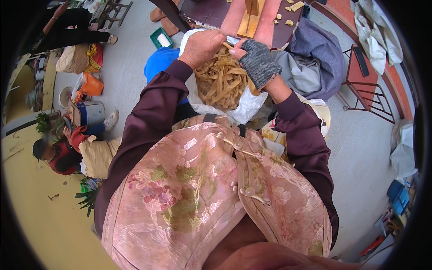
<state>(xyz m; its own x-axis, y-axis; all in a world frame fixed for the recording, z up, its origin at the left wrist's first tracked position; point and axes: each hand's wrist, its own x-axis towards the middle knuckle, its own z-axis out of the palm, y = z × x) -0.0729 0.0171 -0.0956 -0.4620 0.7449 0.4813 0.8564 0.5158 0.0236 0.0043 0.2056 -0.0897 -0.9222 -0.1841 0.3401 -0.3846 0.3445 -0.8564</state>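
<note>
My left hand (pixel 202 48) is bare and closed, with a short, thin light-brown stick (pixel 227 45) poking out from its fingertips. The other end of the stick meets the thumb of my right hand (pixel 261 63), which wears a grey knitted fingerless glove. The right fingers are curled and partly hidden. Both hands are close together above an open white sack (pixel 191 92) filled with curled tan strips (pixel 220 85) that look like shavings. Just beyond the hands, an upright wooden block stand (pixel 249 24) rests on a pink cloth (pixel 268 27).
The cloth lies on a dark red table (pixel 210 12) with loose tan chips (pixel 295 6). Right of it are grey fabric (pixel 315 54) and a red stool (pixel 362 85) bearing a phone (pixel 360 60). A green tray (pixel 161 39) is left. Other people (pixel 63 155) are farther left, near an orange bucket (pixel 92 84).
</note>
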